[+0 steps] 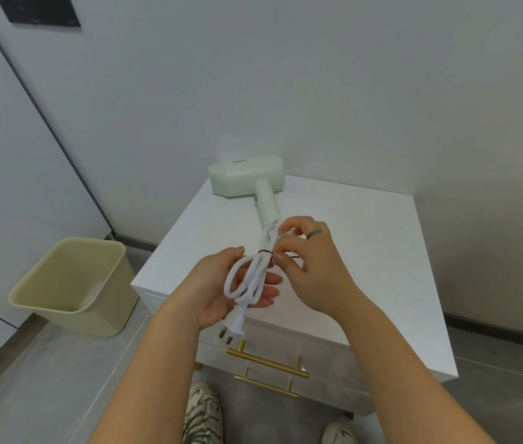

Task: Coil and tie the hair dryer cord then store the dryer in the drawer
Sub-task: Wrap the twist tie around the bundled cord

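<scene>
A pale green hair dryer (247, 176) lies on the white cabinet top (366, 251), handle pointing toward me. Its white cord (247, 277) is folded into a bundle of loops above the cabinet's front edge. My left hand (218, 293) cups the bundle from below, palm up, and the plug (234, 325) hangs off the wrist side. My right hand (311, 264) pinches a thin black hair tie (266, 251) that wraps the middle of the bundle. The drawers (318, 357) under the top are closed, with gold bar handles (266, 362).
A beige waste bin (71, 283) stands on the grey floor left of the cabinet. White walls close in behind and to the left. My shoes (204, 415) are in front of the cabinet.
</scene>
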